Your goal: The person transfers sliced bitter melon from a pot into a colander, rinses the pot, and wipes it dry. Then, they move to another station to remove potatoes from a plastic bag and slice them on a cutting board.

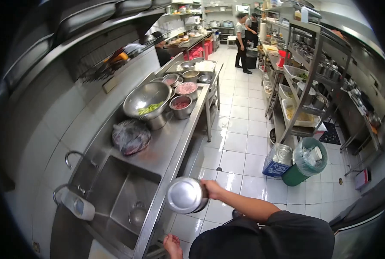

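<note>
A round metal pot (185, 195) is gripped at its right side by my right hand (212, 189), over the floor just right of the counter edge. Its flat, shiny round face points toward the camera. Lower down, my left hand (172, 244) hangs beside the counter's front edge, its fingers curled, and whether it holds anything is hidden. To the left of the pot lies the steel sink (132, 185), with a round metal strainer or bowl (137, 215) at its bottom.
On the counter (164, 146) are a filled plastic bag (131, 137), a large bowl with green vegetables (149, 108) and several metal containers of meat. At right stand a shelf rack (306, 82), a blue tin (278, 159) and a green bin (295, 175). People (240, 41) stand farther back.
</note>
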